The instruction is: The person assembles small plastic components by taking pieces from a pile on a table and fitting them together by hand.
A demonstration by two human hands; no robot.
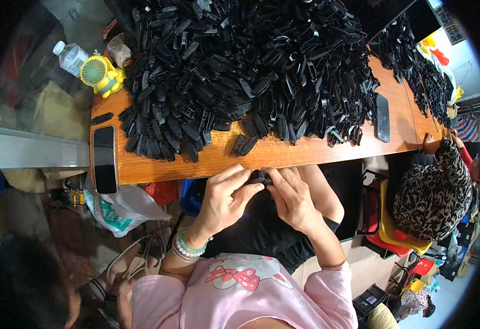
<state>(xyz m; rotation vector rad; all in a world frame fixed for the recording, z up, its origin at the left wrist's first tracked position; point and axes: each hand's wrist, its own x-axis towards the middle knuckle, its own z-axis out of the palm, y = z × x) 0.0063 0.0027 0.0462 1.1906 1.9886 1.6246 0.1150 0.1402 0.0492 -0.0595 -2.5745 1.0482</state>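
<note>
Between my two hands, just off the table's near edge, is a small black plastic part (260, 177); its exact kind cannot be made out. My left hand (226, 197), with beaded bracelets at the wrist, pinches it from the left. From the other side, the thumb and fingers of my right hand (292, 196) close on it. A large heap of similar black plastic parts (240, 66) covers much of the wooden table (207, 159) beyond my hands. Closest to my hands, a few such pieces (244, 145) lie apart from the heap.
A phone (106, 159) lies at the table's left edge, and a dark flat device (382, 118) to the right. Behind the phone stand a yellow fan (100, 75) and a bottle (71, 57). Another person (432, 192) sits at the right. A white sack (122, 208) is below left.
</note>
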